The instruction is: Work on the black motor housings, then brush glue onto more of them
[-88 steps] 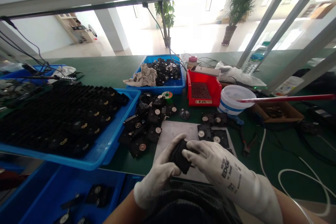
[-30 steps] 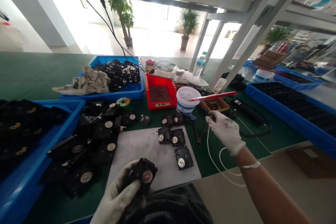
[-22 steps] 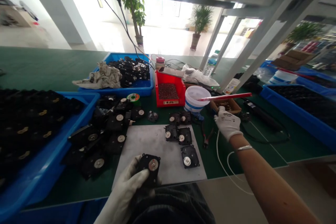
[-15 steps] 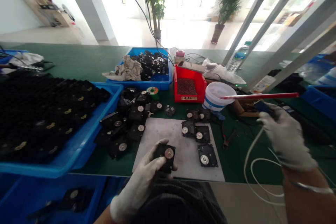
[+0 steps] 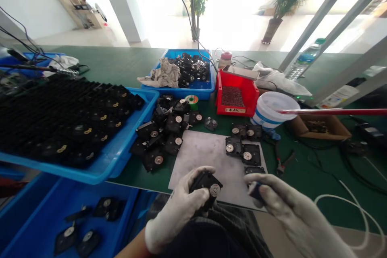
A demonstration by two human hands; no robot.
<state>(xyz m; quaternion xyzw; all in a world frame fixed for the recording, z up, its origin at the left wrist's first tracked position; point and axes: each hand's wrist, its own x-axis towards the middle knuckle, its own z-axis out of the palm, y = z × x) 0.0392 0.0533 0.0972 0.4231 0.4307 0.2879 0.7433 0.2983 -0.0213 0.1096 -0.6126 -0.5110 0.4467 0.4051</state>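
**A:** Quick one about this bench: which step is in hand here?

**B:** Looks to me like a single black plastic unit (image 5: pixel 206 187) with a metal hub is being worked on by hand, just short of a grey sheet (image 5: pixel 199 153) at 12 o'clock. That's only my read, though.

**A:** Fair enough. What about the hands?

**B:** The unit is gripped in the gloved left hand (image 5: pixel 173 209), with the fingers closed around it and the hub turned to the right. The gloved right hand (image 5: pixel 290 205) is narrowed to a pinch on a small dark piece (image 5: pixel 256 191). It's blurred, so its shape can't be made out. The hands are near each other, not touching.

**A:** And what's laid out around them?

**B:** More metal-hubbed units (image 5: pixel 247 155) are set on the sheet around 1 o'clock, and a loose heap of units (image 5: pixel 159 160) is left at 11. A blue tray (image 5: pixel 75 175) packed with rows of them sits at 10.

**A:** Next move?

**B:** I'd say the small piece needs lining up against the unit, with the left-hand grip kept firm.
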